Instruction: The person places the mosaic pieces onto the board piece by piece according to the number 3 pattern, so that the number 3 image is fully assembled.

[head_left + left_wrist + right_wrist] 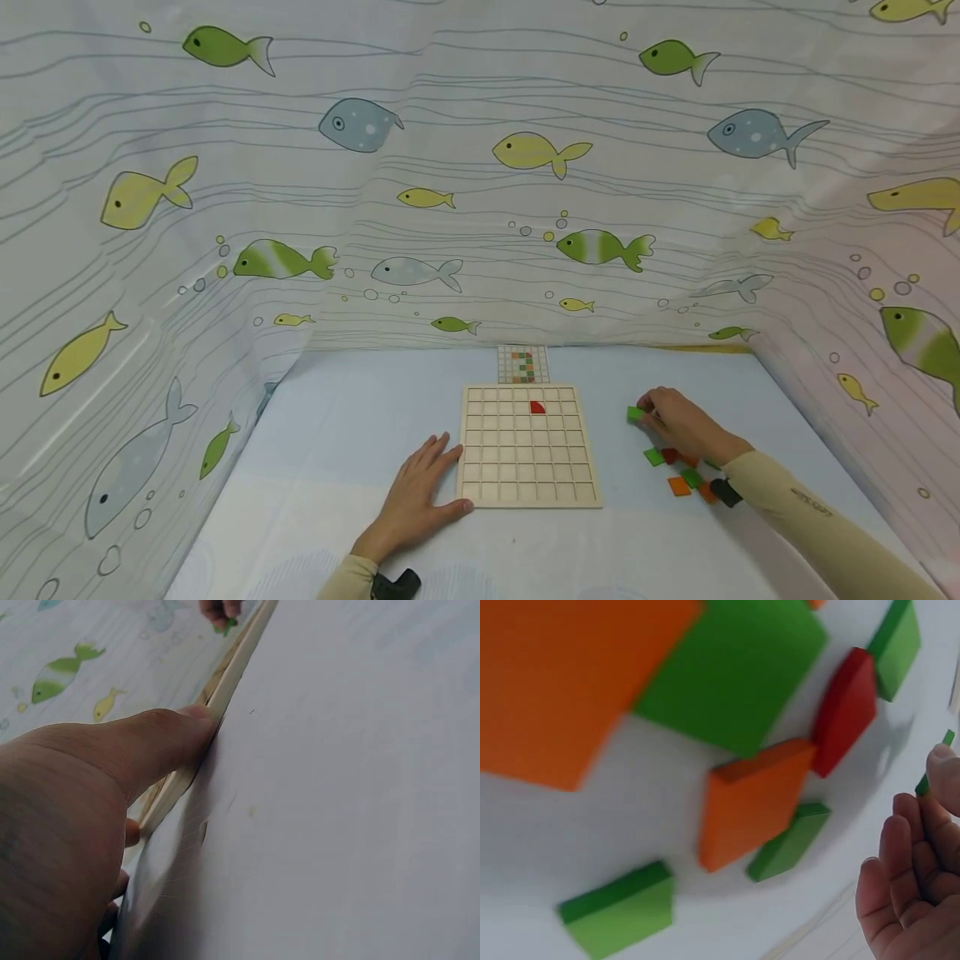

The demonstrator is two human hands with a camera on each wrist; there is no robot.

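Observation:
A wooden grid board lies flat on the table, with one red quarter-round tile in a cell of its second row. My left hand rests at the board's lower left corner, fingers spread; in the left wrist view its thumb presses against the board's edge. To the right of the board, my right hand pinches a green square tile between thumb and fingers. Under its wrist lie loose tiles: green squares, orange squares and a red piece.
Behind the board a small pattern card with a printed grid of orange, green and red shapes touches or nearly touches its far edge. A fish-printed curtain rises around the back and sides of the pale table.

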